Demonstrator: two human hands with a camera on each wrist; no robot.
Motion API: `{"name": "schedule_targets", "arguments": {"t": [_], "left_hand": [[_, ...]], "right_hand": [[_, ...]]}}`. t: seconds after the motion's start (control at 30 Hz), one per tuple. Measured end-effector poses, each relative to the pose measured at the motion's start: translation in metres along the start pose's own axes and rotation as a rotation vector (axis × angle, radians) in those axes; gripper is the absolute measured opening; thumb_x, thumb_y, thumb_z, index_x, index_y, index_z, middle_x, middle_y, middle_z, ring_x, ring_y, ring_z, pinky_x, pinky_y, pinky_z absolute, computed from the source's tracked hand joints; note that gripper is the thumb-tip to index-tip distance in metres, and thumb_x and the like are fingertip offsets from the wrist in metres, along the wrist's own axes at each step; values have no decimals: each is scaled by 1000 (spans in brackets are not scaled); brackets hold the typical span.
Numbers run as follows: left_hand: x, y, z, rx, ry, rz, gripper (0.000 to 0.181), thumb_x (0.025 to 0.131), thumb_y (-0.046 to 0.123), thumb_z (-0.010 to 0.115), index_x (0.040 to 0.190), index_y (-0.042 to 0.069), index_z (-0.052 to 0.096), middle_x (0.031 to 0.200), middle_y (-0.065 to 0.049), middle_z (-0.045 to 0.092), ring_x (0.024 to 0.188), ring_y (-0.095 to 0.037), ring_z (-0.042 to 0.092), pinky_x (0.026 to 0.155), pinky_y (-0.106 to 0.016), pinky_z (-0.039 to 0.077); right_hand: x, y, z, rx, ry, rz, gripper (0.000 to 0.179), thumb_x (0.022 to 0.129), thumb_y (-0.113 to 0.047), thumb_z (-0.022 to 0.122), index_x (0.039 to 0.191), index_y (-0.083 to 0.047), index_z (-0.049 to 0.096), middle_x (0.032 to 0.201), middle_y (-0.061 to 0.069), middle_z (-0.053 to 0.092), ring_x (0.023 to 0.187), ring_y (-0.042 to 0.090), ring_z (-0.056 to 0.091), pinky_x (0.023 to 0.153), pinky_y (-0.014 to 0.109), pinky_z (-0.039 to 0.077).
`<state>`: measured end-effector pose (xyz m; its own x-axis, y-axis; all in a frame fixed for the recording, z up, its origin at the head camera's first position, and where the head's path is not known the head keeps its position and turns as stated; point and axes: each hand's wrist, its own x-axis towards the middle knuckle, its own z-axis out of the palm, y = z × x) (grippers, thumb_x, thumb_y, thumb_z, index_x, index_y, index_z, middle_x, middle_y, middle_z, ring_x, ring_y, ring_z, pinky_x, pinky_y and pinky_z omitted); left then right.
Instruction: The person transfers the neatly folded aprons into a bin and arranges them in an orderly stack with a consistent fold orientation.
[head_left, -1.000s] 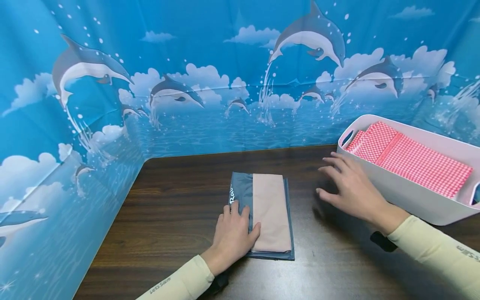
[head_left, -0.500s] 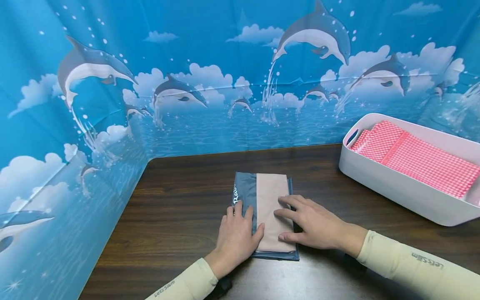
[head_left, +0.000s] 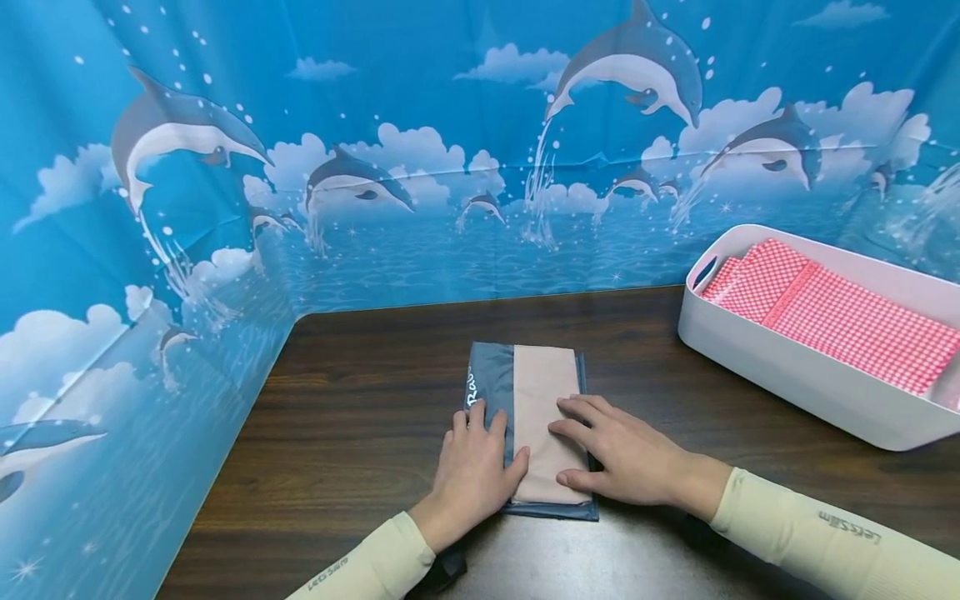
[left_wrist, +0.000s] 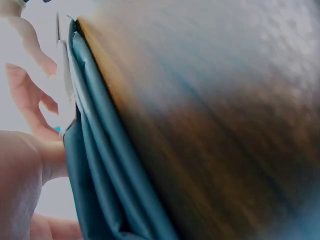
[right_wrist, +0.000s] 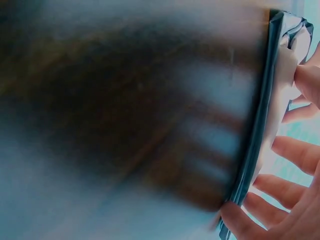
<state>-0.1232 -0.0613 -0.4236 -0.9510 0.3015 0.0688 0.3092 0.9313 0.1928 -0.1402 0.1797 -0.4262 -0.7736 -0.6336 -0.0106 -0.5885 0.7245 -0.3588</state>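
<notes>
A folded blue-grey and beige cloth (head_left: 543, 383) with white lettering at its left lies on the dark wooden table. My left hand (head_left: 474, 467) rests on its lower left part, fingers extended and thumb on the beige panel. From the other side my right hand (head_left: 633, 457) touches the beige panel near the right edge with spread, slightly bent fingers. Stacked folds of the cloth (left_wrist: 100, 150) show side-on in the left wrist view, beside the left hand (left_wrist: 20, 170). Fingers of the right hand (right_wrist: 295, 210) lie along the cloth's edge (right_wrist: 257, 130) in the right wrist view.
A white plastic basket (head_left: 787, 367) with handle holes stands at the right back of the table (head_left: 360, 433). In it lies a folded red-and-white checked cloth (head_left: 855, 321). A blue dolphin-print curtain (head_left: 420, 250) hangs along the back and left.
My right hand has come left from beside the basket onto the cloth's right side, where it stays over the last half second. The left hand keeps its place on the cloth.
</notes>
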Motion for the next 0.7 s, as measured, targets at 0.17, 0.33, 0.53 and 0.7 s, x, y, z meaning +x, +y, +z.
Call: {"name": "schedule_targets", "arguments": {"t": [0.17, 0.33, 0.53, 0.7], "left_hand": [[-1, 8, -4, -24, -55, -5, 58, 100, 43, 71, 139, -1, 66, 148, -31, 55, 127, -47, 56, 99, -58, 56], [-3, 17, -6, -40, -95, 17, 61, 101, 44, 71, 143, 0, 65, 151, -29, 52, 128, -45, 54, 101, -56, 55], [-8, 21, -10, -142, -191, 25, 64, 100, 46, 71, 145, 0, 63, 158, -28, 48, 136, -45, 51, 103, -59, 56], [-6, 5, -30, -399, -245, -92, 66, 99, 42, 73, 149, 2, 59, 159, -24, 48, 145, -44, 48, 110, -65, 50]], "right_hand": [[-9, 3, -2, 33, -20, 28, 63, 102, -62, 64, 151, -23, 62, 166, 10, 49, 153, 35, 48, 117, 62, 48], [-23, 8, -6, 44, -10, 46, 64, 102, -65, 62, 152, -25, 62, 166, 8, 49, 153, 36, 47, 116, 64, 48], [-40, 8, -5, 18, -21, 66, 68, 101, -70, 59, 153, -26, 61, 167, 7, 49, 153, 36, 47, 116, 64, 48], [-47, 3, -7, 36, 50, 117, 71, 99, -73, 59, 150, -23, 64, 159, 6, 56, 142, 28, 56, 109, 57, 55]]}}
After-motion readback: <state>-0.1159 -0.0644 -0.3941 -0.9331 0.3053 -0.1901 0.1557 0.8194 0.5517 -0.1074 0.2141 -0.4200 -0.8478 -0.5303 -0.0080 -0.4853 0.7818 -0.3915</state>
